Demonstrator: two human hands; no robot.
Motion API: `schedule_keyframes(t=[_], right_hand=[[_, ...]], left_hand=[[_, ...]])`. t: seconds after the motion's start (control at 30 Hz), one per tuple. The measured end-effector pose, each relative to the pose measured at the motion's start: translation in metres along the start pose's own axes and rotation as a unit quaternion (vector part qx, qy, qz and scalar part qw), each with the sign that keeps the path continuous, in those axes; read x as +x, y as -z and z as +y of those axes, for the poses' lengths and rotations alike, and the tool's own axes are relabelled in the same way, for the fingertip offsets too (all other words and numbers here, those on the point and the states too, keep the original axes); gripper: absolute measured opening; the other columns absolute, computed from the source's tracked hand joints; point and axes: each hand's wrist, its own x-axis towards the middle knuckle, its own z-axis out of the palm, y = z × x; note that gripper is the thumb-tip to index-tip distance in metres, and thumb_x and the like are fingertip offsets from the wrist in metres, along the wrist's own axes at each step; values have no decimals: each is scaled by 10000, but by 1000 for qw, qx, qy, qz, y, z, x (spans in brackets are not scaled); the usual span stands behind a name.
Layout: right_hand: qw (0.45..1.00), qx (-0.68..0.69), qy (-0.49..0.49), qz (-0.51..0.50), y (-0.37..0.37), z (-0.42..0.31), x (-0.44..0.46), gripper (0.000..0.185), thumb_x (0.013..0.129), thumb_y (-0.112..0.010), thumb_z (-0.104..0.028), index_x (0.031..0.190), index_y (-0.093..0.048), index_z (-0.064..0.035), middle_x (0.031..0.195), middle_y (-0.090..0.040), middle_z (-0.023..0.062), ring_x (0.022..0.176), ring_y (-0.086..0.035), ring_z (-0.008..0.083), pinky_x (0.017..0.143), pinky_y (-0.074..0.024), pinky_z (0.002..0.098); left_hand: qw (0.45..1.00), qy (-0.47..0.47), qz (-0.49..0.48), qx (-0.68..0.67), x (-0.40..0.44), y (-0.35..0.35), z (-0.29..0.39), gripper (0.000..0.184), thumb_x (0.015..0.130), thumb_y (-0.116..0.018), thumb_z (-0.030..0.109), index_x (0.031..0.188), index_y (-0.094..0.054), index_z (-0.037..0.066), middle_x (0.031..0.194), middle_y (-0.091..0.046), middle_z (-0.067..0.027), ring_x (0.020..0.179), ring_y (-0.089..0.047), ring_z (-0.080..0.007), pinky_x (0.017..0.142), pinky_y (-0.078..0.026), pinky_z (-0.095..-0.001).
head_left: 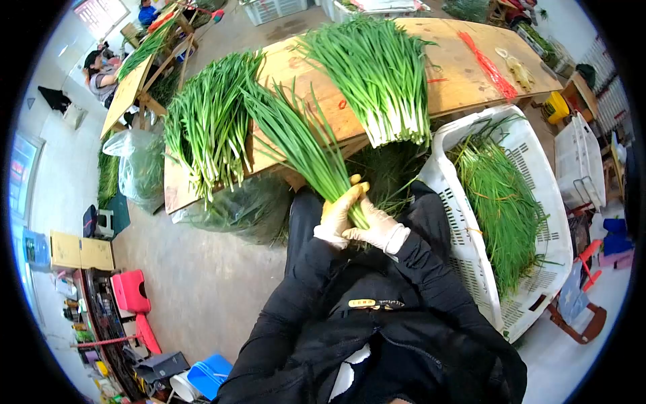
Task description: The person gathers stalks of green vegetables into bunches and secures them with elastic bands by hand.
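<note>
One bunch (309,151) of long greens is up in the hands, its stem ends just off the near edge of the surface (447,60) and its leaves slanting back over it. The left hand (340,212) is closed round the lower stems; the right hand (378,227) rests against the stem ends — whether it grips any or only presses them, I cannot tell. Both are gloved.

The step looks like gathering and evening: the stems are drawn together while the leaves fan out loosely. A left pile (208,121) lies at the left end of the surface and a right pile (377,74) near its middle, stems toward the near edge. Red ties (488,67) lie nearer its right end; none shows round the bunch. Beside its near edge, on the right, a crate (445,176) holds more greens (501,209).

The next move would seem to call for a steady left hand — firm enough to keep the stems level, gentle enough not to bruise them — with the right free to tidy the ends.
</note>
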Motion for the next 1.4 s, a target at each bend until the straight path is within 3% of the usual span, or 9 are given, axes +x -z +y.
schedule_keyframes(t=[0.1, 0.23, 0.53, 0.7, 0.8, 0.93, 1.07, 1.17, 1.4], right_hand=[[993, -40, 112, 16, -7, -3, -1, 734, 817, -522, -219, 1349, -65, 0, 1307, -304, 243, 1182, -379, 299, 965, -326, 303], [986, -148, -58, -53, 12, -57, -30, 728, 817, -512, -169, 1332, -48, 54, 1326, -282, 233, 1207, -351, 293, 980, -309, 293], [871, -250, 146, 398, 88, -83, 3, 703, 813, -515, -176, 1352, -87, -37, 1156, -466, 246, 582, -591, 327, 483, -491, 350], [883, -241, -5, 404, 130, -70, 40, 646, 820, -508, -226, 1335, -166, -42, 993, -564, 216, 718, -589, 375, 649, -480, 411], [882, -281, -79, 370, 139, -64, 57, 654, 824, -489, -273, 1306, -173, 38, 846, -569, 232, 670, -581, 348, 591, -473, 409], [901, -223, -142, 343, 147, -47, 72, 650, 835, -461, -292, 1301, -176, 59, 897, -575, 234, 721, -592, 348, 638, -478, 418], [901, -217, -151, 343, 150, -39, 75, 654, 834, -457, -297, 1296, -182, 74, 942, -573, 231, 750, -597, 346, 666, -481, 410], [905, -211, -157, 335, 151, -50, 71, 668, 828, -466, -301, 1297, -180, 77, 934, -573, 233, 752, -596, 344, 658, -480, 401], [928, -217, -92, 289, 157, -56, 55, 800, 765, -541, -456, 1244, -252, 115, 834, -583, 251, 755, -599, 335, 641, -471, 410]], left_hand=[[995, -65, -4, 70, -5, -5, 18, 428, 709, -664, 99, 1088, -493, 0, 918, -609, -89, 878, -578, -177, 809, -456, -299], [987, -60, -34, -146, 6, -16, 67, 330, 757, -601, 72, 1072, -507, 43, 860, -601, -62, 806, -583, -158, 815, -475, -318], [958, -134, -179, 178, 111, -170, 150, 304, 739, -626, 60, 1014, -501, 33, 799, -584, -59, 734, -577, -155, 672, -483, -286], [919, -236, -57, 311, 251, -194, 142, 294, 690, -659, 1, 941, -506, -1, 771, -609, -103, 604, -605, -198, 508, -524, -357], [878, -172, -64, 443, 278, -188, 135, 902, 655, -723, 158, 1272, -125, -115, 1222, -360, -309, 1084, -427, -320, 902, -352, -352], [841, -175, -83, 505, 246, -192, 131, 1033, 725, -683, 233, 1295, 114, -94, 1257, -306, -330, 1140, -400, -283, 950, -308, -322], [610, -517, -143, 584, 237, -171, 123, 811, 777, -582, 422, 1319, -197, -42, 1342, -277, -227, 1265, -233, -311, 1045, -188, -336], [501, -461, -313, 662, 205, -175, 112, 627, 827, -448, 482, 1276, -373, 51, 1342, -313, -177, 1265, -253, -302, 1033, -174, -432], [507, -396, -303, 703, 206, -162, 83, 393, 842, -468, 379, 1138, -539, 131, 1303, -400, -105, 1253, -243, -369, 1012, -148, -466]])
